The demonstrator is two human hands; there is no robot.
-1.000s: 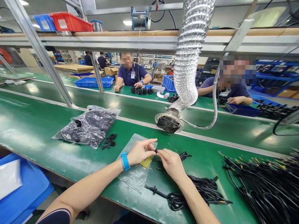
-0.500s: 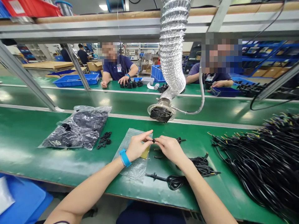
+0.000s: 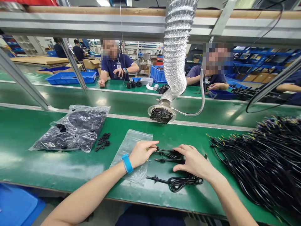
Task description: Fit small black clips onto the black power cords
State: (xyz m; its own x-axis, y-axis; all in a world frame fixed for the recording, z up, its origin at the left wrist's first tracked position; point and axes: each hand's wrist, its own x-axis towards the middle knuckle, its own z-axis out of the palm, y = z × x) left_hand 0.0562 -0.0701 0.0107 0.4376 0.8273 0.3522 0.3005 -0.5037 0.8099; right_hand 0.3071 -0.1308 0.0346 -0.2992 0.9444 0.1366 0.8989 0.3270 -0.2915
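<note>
My left hand (image 3: 142, 153), with a blue band at the wrist, pinches the end of a black cable (image 3: 166, 150) by its small black grommet. It hovers over the edge of a clear zip bag (image 3: 131, 141). My right hand (image 3: 194, 161) is open, thumb and fingers apart, above the coiled part of the cables and partly hiding them. Between my hands lies another cable end with a grommet (image 3: 162, 160). Nearer to me rests a coiled black cable (image 3: 176, 183), its grommet close to the bare wire end.
A large plastic bag of black parts (image 3: 72, 128) sits left, beside loose black grommets (image 3: 102, 142). A big heap of black cables (image 3: 258, 160) fills the right. A fan on a foil duct (image 3: 162, 114) hangs ahead. Co-workers sit across the line, near a blue tray (image 3: 70, 78).
My right hand has let go of the cable end at my left fingertips, moved right and opened over the coils. My left hand has shifted slightly down. The view has turned a little.
</note>
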